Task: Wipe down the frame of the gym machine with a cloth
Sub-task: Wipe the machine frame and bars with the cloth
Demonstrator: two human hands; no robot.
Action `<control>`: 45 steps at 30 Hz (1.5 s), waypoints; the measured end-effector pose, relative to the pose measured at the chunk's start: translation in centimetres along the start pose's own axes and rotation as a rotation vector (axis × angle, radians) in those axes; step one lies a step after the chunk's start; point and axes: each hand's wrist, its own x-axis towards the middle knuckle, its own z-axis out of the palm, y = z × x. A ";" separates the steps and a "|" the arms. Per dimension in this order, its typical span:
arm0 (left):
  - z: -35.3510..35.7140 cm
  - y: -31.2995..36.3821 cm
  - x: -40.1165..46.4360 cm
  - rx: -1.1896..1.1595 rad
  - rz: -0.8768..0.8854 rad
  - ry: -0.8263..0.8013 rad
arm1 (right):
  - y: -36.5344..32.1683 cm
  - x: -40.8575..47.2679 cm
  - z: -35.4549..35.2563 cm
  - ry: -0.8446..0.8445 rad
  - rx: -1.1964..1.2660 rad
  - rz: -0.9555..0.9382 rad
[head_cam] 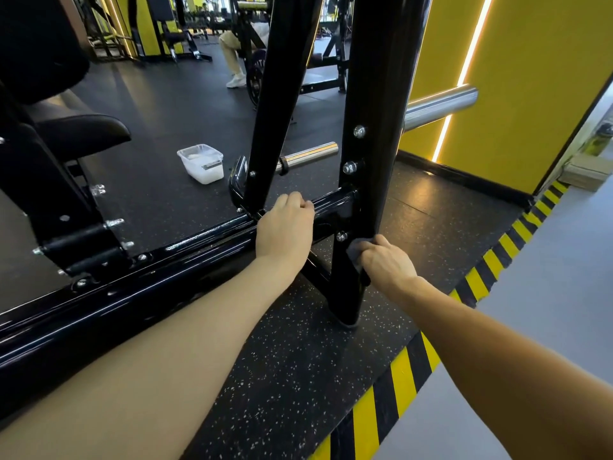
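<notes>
while our left hand [287, 227] grips the crossbar [335, 207], our right hand [386, 262] fingers pinch the grey cloth [356, 252] against the near-upright frame post [368, 161].

Bright, even indoor light. LED strips [464, 68] on the yellow wall [537, 94] blow out white w/ a glow on the floor [418, 194]. Glare streaks on the black frame [205, 240] & chrome pegs [441, 106]. Wide-angle bending at edges; background slightly soft.
</notes>
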 end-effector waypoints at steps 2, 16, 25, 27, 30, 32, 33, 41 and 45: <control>0.2 -0.2 -0.8 0.014 0.077 0.041 | -0.1 -0.4 -0.1 0.015 0.096 -0.006; 12.4 -1.0 -7.4 -0.101 0.048 -0.347 | 0.2 0.2 4.0 0.192 -0.121 -0.170; 21.4 -1.8 -7.6 -0.153 -0.094 -0.497 | -2.0 4.1 11.7 0.145 -0.338 -0.295; 22.6 -2.1 -7.6 -0.143 -0.107 -0.516 | -2.8 4.5 13.4 0.106 -0.355 -0.305; 23.9 -2.5 -8.0 -0.118 -0.116 -0.532 | -3.7 4.5 16.0 0.041 -0.333 -0.308; 24.3 -2.7 -8.3 -0.102 -0.108 -0.554 | -4.1 4.1 17.4 -0.039 -0.302 -0.325; 24.5 -2.7 -8.5 -0.093 -0.099 -0.568 | -4.2 3.8 18.0 -0.083 -0.274 -0.333; 20.3 -0.4 -10.6 -0.082 -0.073 -0.724 | -2.8 -4.1 15.9 -0.348 0.174 -0.044; 13.7 2.6 -11.1 -0.066 -0.008 -0.801 | -1.7 -9.0 10.6 -0.380 0.400 0.187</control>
